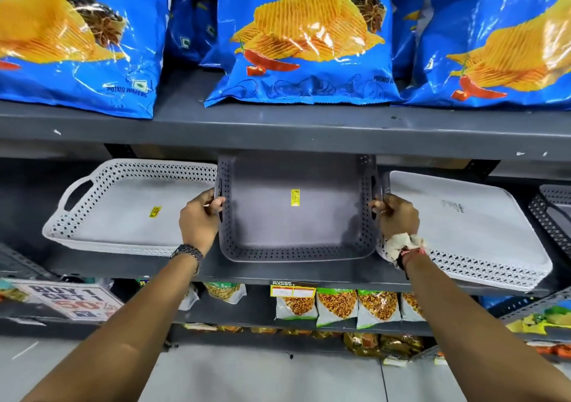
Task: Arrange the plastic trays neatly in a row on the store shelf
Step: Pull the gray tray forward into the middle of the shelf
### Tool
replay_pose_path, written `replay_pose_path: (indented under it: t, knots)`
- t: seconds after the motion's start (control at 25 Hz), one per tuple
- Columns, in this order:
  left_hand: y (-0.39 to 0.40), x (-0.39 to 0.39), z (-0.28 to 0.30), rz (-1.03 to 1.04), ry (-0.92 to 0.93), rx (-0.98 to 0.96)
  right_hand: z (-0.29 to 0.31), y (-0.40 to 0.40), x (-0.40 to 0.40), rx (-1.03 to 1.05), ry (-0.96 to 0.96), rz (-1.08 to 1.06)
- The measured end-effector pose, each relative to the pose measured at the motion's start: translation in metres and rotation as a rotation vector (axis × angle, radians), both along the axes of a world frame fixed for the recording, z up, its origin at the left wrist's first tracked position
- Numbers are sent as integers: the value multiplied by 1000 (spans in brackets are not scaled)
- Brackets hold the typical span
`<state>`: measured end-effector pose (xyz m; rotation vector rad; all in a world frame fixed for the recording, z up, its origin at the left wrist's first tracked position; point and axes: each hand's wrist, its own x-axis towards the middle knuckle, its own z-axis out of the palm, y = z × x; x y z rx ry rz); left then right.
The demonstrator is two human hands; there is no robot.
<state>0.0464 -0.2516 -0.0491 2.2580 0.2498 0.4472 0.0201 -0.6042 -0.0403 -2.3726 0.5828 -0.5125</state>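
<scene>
A grey perforated tray (293, 225) with a yellow sticker leans tilted on the middle of the grey shelf (278, 273). My left hand (199, 219) grips its left handle and my right hand (397, 217) grips its right handle. To its left a white perforated tray (123, 213) lies tilted with a handle hole at its left end. On its right a white tray (469, 225) leans bottom side out, touching the grey tray's right side. The edge of a dark grey tray (553, 216) shows at the far right.
Blue potato wafer bags (306, 36) stand on the shelf above, whose front lip (278, 129) hangs just over the trays. Snack packets (336, 307) fill the shelf below. A "buy 1 get 1" sign (71, 301) sits at the lower left.
</scene>
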Motion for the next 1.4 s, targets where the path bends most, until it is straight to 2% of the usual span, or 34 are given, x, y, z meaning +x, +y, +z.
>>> replay_pose_path:
  t: [0.12,0.32,0.48,0.56,0.68,0.8,1.04,1.12,1.32,1.4]
  knots:
    - [2,21,0,-125,100,-113,2,3,18,-25,83,-56]
    - [-1,39,-11,-283,324,-19,-5,5,34,-65,311,0]
    - [-7,37,-13,-368,302,-66,-8,6,37,9,385,63]
    - [-14,32,-9,-302,233,-93,-6,7,33,19,344,54]
    - [-35,18,-6,-278,174,-135,-1,-1,17,94,141,-17]
    - [-72,7,-2,-339,223,-192,2,-32,-4,171,-14,-92]
    - [-179,0,3,-468,347,-430,15,-134,-46,184,-123,-306]
    - [-213,0,5,-498,374,-433,15,-175,-61,234,-115,-334]
    - [-294,2,1,-567,476,-523,18,-253,-79,292,159,-256]
    - [-323,-3,-2,-568,500,-475,16,-273,-75,389,266,-198]
